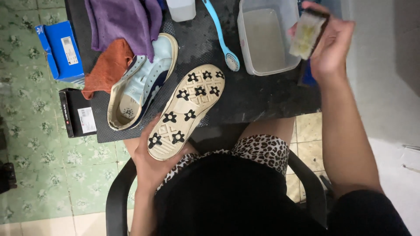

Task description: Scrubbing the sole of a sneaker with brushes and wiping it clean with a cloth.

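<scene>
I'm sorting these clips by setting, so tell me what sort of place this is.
Probably a home shoe-cleaning spot, not a shop: a small dark table on patterned floor tiles, with a tub of cloudy water, a scrub brush in the right hand, and an upturned sneaker in the left hand.

Bare dark mat (pixel 258 94) between upturned shoe (pixel 186 111) and plastic tub (pixel 265 37) (brush (pixel 222 37) lying across), cloths (pixel 122 22) crowding the left

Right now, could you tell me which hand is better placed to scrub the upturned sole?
Probably the right hand: it holds the brush beside the water tub, while the left hand is occupied gripping the shoe sole-up.
</scene>
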